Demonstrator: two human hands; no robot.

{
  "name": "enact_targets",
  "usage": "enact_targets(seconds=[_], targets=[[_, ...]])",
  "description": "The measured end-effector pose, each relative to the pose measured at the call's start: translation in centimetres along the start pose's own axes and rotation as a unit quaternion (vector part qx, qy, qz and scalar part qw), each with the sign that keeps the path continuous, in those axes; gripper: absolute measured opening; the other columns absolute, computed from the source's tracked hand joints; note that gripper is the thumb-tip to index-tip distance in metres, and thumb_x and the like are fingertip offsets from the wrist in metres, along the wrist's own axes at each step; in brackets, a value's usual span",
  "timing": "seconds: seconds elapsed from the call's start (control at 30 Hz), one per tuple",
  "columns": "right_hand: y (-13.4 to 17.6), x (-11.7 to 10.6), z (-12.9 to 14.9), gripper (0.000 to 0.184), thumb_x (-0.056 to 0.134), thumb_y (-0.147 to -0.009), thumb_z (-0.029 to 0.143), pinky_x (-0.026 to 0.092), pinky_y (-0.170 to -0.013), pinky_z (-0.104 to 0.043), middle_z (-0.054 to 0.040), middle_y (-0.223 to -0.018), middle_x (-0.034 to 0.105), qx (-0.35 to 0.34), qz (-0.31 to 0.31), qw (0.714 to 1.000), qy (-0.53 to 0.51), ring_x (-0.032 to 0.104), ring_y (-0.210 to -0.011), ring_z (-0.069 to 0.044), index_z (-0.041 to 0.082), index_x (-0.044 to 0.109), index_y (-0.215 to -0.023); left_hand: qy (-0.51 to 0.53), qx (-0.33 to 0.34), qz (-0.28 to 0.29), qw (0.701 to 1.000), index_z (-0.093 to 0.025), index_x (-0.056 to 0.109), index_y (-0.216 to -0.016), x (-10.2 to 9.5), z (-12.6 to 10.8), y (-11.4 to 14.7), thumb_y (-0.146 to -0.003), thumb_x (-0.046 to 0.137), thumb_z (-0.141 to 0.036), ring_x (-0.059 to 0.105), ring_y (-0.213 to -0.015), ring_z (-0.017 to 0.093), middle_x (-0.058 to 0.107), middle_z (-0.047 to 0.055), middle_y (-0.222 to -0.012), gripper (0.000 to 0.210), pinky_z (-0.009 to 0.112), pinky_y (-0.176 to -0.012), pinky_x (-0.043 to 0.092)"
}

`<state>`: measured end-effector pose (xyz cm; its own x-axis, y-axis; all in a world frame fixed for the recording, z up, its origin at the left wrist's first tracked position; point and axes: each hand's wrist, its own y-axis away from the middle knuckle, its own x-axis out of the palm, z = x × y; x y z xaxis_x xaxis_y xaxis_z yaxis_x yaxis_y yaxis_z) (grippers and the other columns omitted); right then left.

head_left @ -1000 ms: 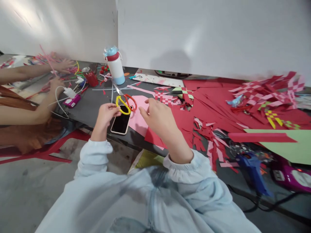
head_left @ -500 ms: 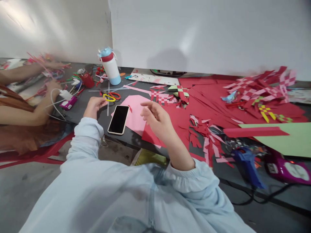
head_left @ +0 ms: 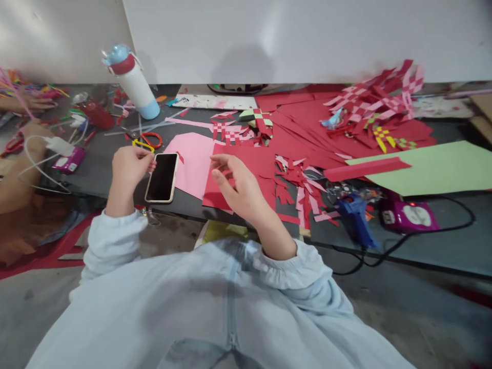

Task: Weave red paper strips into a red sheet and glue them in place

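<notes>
My left hand is closed, its fingertips pressed together beside the upper left edge of a phone with a dark screen. What those fingers hold, if anything, is hidden. Just beyond them lie scissors with one yellow and one red handle loop. My right hand hovers with fingers curved and apart, nothing in it, over a red paper sheet. Between the hands a pink paper sheet lies partly under the phone, with a small red scrap on it.
A white bottle stands at the back left. Woven paper strips pile at the back right. Right of me lie paper scraps, a blue glue gun, a purple box and green paper. Another person's arm is at left.
The view has swung to the right. My left hand has moved from the scissors' yellow handle closer to the phone. My right hand stays over the red paper, fingers still curved.
</notes>
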<state>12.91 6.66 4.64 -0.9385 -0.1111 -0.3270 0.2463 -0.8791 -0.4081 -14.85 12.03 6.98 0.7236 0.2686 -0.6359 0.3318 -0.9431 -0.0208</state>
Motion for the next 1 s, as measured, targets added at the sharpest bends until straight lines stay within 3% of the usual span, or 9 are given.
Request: enact_targets(seconds=[0.1,0.17,0.3,0.4,0.6,0.8,1.0], targets=[[1.0,-1.0,-0.6,0.043,0.039,-0.104,0.048,0.057,-0.088,-0.038,-0.014,-0.117,0.071,0.015,0.0,0.999,0.04,0.068,-0.102,-0.022,0.017,0.057,-0.129,0.047,0.073,0.052,0.995,-0.016,0.077,-0.089,2.8,-3.3,6.1,-0.084,0.07,-0.025,0.07,-0.063,0.014,0.074,0.002,-0.071,0.012,0.027,-0.068,0.06],[1.8,-1.6,-0.9,0.048,0.037,-0.105,0.046,0.054,-0.098,-0.042,-0.0178,-0.123,0.069,-0.002,-0.003,0.993,0.115,0.066,-0.112,-0.025,0.013,0.057,-0.133,0.102,0.119,0.111,0.981,-0.017,0.079,-0.09,5.0,-5.2,9.7,-0.085,0.071,-0.037,0.069,-0.063,0.014,0.075,0.003,-0.071,0.022,0.025,-0.065,0.059],[3.7,-2.8,-1.2,0.053,0.034,-0.105,0.037,0.04,-0.117,-0.049,-0.0224,-0.153,0.051,-0.011,0.001,0.957,0.289,0.044,-0.146,-0.031,0.007,0.047,-0.147,0.206,0.09,0.218,0.95,-0.015,0.077,-0.097,9.0,-6.7,13.5,-0.083,0.072,-0.056,0.071,-0.066,0.015,0.078,0.007,-0.08,0.044,0.026,-0.065,0.061],[4.9,-3.8,-1.3,0.055,0.031,-0.105,0.032,0.035,-0.121,-0.049,-0.0196,-0.163,0.04,0.007,0.008,0.94,0.342,0.032,-0.154,-0.029,0.008,0.04,-0.153,0.258,0.051,0.257,0.93,-0.015,0.076,-0.095,11.2,-6.9,14.3,-0.076,0.08,-0.056,0.07,-0.064,0.014,0.077,0.006,-0.08,0.045,0.027,-0.065,0.061],[7.0,-5.1,-1.6,0.057,0.032,-0.102,0.027,0.029,-0.125,-0.045,-0.0171,-0.165,0.036,0.013,0.016,0.935,0.355,0.027,-0.157,-0.025,0.008,0.037,-0.156,0.3,0.031,0.271,0.914,-0.017,0.07,-0.076,13.7,-7.2,15.1,-0.066,0.089,-0.049,0.061,-0.055,0.01,0.068,0.0,-0.063,0.038,0.022,-0.055,0.053],[8.5,-5.6,-1.9,0.058,0.033,-0.104,0.033,0.027,-0.126,-0.05,-0.0176,-0.166,0.035,0.008,0.001,0.951,0.308,0.026,-0.157,-0.027,0.011,0.034,-0.158,0.3,0.041,0.294,0.907,-0.018,0.074,-0.073,14.2,-7.2,15.7,-0.061,0.092,-0.039,0.062,-0.053,0.011,0.071,0.0,-0.063,0.03,0.022,-0.052,0.053],[9.3,-6.3,-1.8,0.06,0.033,-0.105,0.046,0.023,-0.127,-0.053,-0.0147,-0.166,0.035,0.018,-0.009,0.964,0.263,0.024,-0.158,-0.028,0.017,0.034,-0.158,0.266,0.086,0.323,0.904,-0.02,0.079,-0.081,13.7,-7.2,15.8,-0.068,0.088,-0.037,0.068,-0.058,0.014,0.076,0.004,-0.069,0.023,0.025,-0.058,0.06]])
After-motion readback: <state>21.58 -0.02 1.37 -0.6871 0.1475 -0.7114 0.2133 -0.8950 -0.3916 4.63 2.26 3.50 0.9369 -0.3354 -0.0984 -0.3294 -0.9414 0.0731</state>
